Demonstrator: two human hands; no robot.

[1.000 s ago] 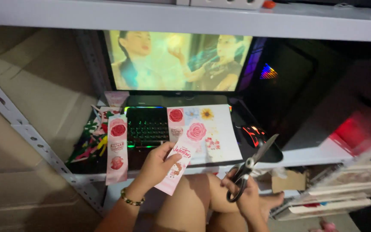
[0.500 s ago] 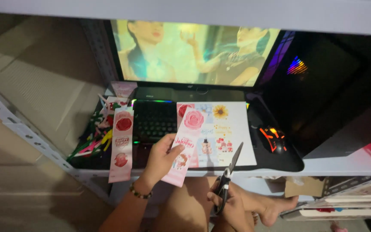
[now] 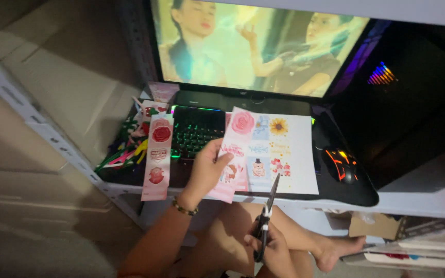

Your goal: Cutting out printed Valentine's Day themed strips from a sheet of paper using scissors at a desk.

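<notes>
My left hand holds a pink paper strip printed with a rose and small pictures, lifted over the front of the desk shelf. Below it, my right hand grips black scissors by the handles, the blades together and pointing up toward the strip's lower right edge. The blades sit just apart from the strip. Behind the strip lies a white sheet of printed stickers. A second pink strip lies flat at the left, hanging over the shelf edge.
A backlit keyboard sits under the sheets, a lit mouse on a dark pad to the right, a monitor playing video behind. Coloured pens and clutter lie at the left. My bare legs and a foot are below the shelf.
The view has dipped lower and moved closer. My left hand raised the pink strip over the white sheet, and my right hand brought the scissors up under it, blades closing.
</notes>
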